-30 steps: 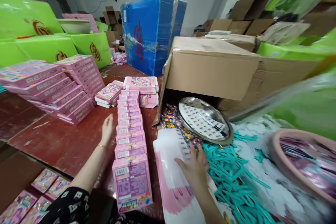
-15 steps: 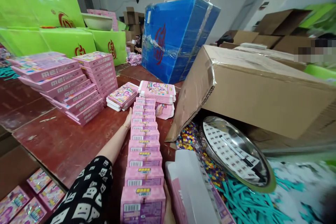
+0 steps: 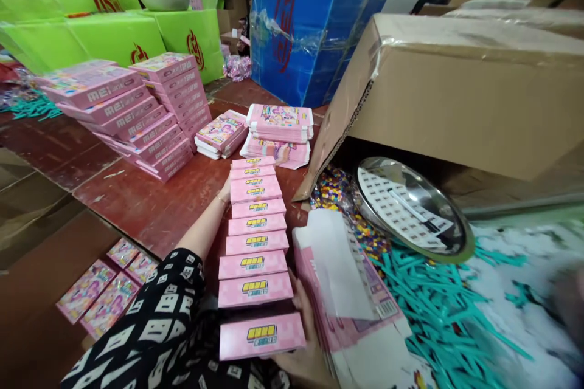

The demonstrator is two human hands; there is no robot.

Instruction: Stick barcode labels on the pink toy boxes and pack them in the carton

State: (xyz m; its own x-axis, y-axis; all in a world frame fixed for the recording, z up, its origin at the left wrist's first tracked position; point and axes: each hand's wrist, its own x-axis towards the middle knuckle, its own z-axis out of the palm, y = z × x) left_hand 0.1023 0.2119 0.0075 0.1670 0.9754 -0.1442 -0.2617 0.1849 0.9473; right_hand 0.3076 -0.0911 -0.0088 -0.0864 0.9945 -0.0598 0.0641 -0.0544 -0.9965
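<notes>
A long row of pink cardboard boxes (image 3: 256, 243) runs away from me over the red table, their narrow pink ends with yellow print facing up. My left hand (image 3: 226, 187) is at the row's far left side, gripping it there; its fingers are mostly hidden behind the boxes. At the near end my right hand (image 3: 306, 331) is closed round the right side of the nearest pink box (image 3: 262, 335). A dark gap parts that box from the others. Just right of my right hand lies a stack of flat pink cartons (image 3: 314, 279) with a white sheet (image 3: 340, 267) on top.
Stacked pink boxes (image 3: 168, 127) stand at the left, with smaller piles (image 3: 278, 121) beyond the row. A tilted brown carton (image 3: 456, 97) covers the right side, above a round metal tray (image 3: 410, 200) and turquoise strips (image 3: 438, 304). An open carton (image 3: 41, 316) with pink boxes is lower left.
My view has dipped downward. The row has tipped so its box ends face up more, and the nearest box has separated from the rest, in my right hand.
</notes>
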